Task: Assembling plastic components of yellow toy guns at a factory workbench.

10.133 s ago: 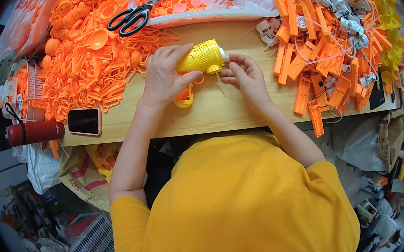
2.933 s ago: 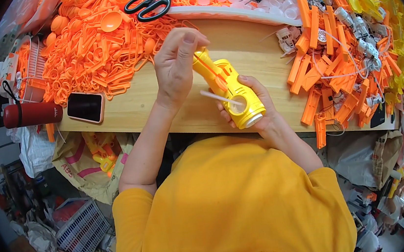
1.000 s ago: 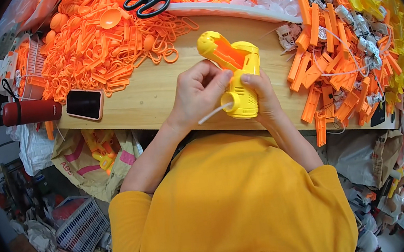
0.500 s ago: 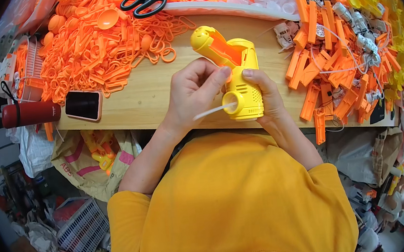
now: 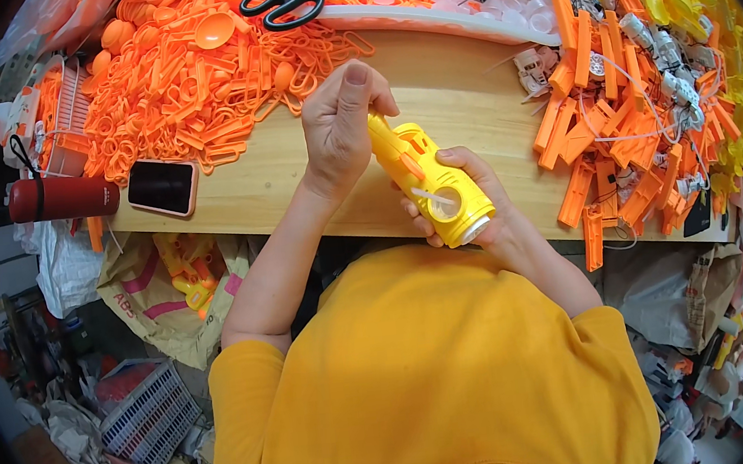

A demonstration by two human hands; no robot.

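A yellow plastic toy housing (image 5: 449, 189), with a round opening in its side and a pale thin tube (image 5: 434, 196) showing there, is tilted above the table's near edge. My right hand (image 5: 486, 185) is closed round its lower body, thumb on top. The fingers of my left hand (image 5: 341, 131) are curled over the housing's narrow upper end, which they largely hide. A small orange part (image 5: 413, 170) shows on the side of the housing between my hands.
Orange plastic parts (image 5: 184, 89) heap up at the left. Scissors (image 5: 293, 3) lie by a white tray (image 5: 449, 20) of clear cups. Orange pieces with wired white units (image 5: 626, 115) pile up at the right. A phone (image 5: 162, 188) and red flask (image 5: 69, 198) lie on the near left.
My left hand has risen from the housing's side to its upper end. The raised upper part has swung down in line with the body, and the housing has tilted leftward.
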